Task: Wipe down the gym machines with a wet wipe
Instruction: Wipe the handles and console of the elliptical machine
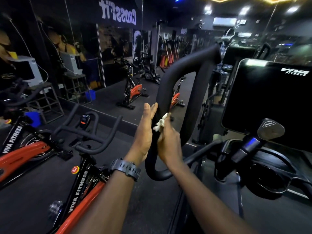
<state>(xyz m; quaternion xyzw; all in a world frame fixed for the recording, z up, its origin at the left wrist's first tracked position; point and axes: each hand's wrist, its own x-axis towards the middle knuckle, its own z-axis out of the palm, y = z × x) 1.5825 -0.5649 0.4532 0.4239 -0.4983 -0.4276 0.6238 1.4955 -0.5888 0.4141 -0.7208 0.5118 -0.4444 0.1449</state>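
At the near machine, left loop handle: site of the work in hand.
Loop handle (175, 76): black padded bar bent into a tall loop, rising from a curved stem at bottom centre; matte, no visible marks.
Wet wipe (160, 123): white, crumpled into a small wad, pressed against the lower left limb of the loop.
Right hand (168, 142): fingers curled round the wipe, holding it to the bar from the inner side.
Left hand (145, 132): fingers straight and together, palm flat against the outer side of the same limb; grips nothing. A dark wristwatch (125, 168) sits on that wrist.
Console (270, 102): black panel marked VIVA FITNESS, right of the loop, apart from both hands.
Spin bike (79, 188): red and black frame, lower left, beside the machine; its handlebars (87, 132) are untouched by either hand.
Mirror wall (84, 48): behind, reflecting further bikes.
Step in hand: by judgement, rubbing the lower part of the loop's left limb.
Next move calls for: sliding the wad along the limb toward the top bend, with the flat hand steadying the bar; the right limb and stem likely remain.
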